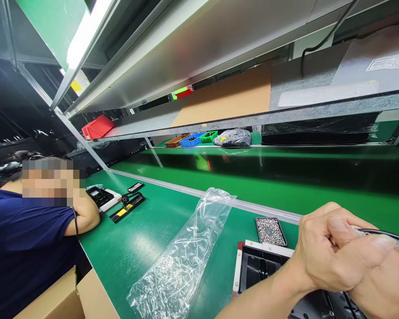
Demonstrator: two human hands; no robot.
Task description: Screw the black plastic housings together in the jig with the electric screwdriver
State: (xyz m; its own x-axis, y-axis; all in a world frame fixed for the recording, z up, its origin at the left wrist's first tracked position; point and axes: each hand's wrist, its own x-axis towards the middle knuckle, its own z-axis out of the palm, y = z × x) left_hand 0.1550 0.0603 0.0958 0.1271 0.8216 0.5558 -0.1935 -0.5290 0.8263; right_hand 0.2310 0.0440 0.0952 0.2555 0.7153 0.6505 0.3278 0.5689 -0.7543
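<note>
My left hand is closed in a fist-like pinch at the lower right, its forearm coming up from the bottom edge. My right hand sits right against it, thumb pressed down. Both pinch a thin black cable that runs off to the right. Under the hands lies a black moulded fixture with a white border. A small black tray of tiny silvery parts rests just beyond it on the green bench.
A long crumpled clear plastic bag lies left of the fixture. A co-worker in a dark blue shirt leans on the bench at left, beside black fixtures. Cardboard boxes stand bottom left. Coloured bins and a bagged bundle sit on the far shelf.
</note>
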